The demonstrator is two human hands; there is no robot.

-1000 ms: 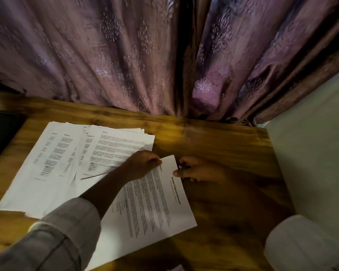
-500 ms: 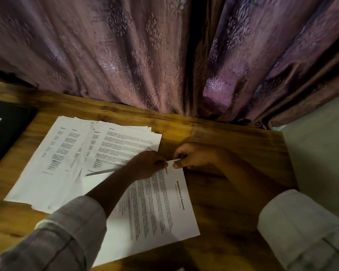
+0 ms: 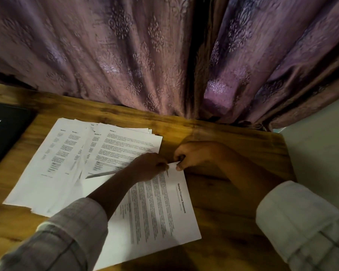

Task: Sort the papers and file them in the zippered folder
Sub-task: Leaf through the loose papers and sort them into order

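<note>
- Presently, the right hand (image 3: 196,154) pinches the far corner of one printed sheet (image 3: 155,212) between thumb and fingertips, and that corner is raised slightly off the desk (image 3: 233,192).
- Left hand (image 3: 150,167): fingers curled, knuckles up, tips at the same corner just beside the right hand. Whether it grips the sheet or only rests on it cannot be told.
- Sheet: lies near the desk's near edge, turned sideways, headed "Sample Financial Statement". Its left part overlaps the pile (image 3: 67,153).
- Pile: printed pages fanned out toward the desk's left side, well short of the far edge.
- Folder (image 3: 8,133): dark, flat, at the desk's left edge, partly out of view, apart from the pile. No zip can be made out.
- Curtain (image 3: 106,55): purple, patterned, hanging along the desk's far edge.
</note>
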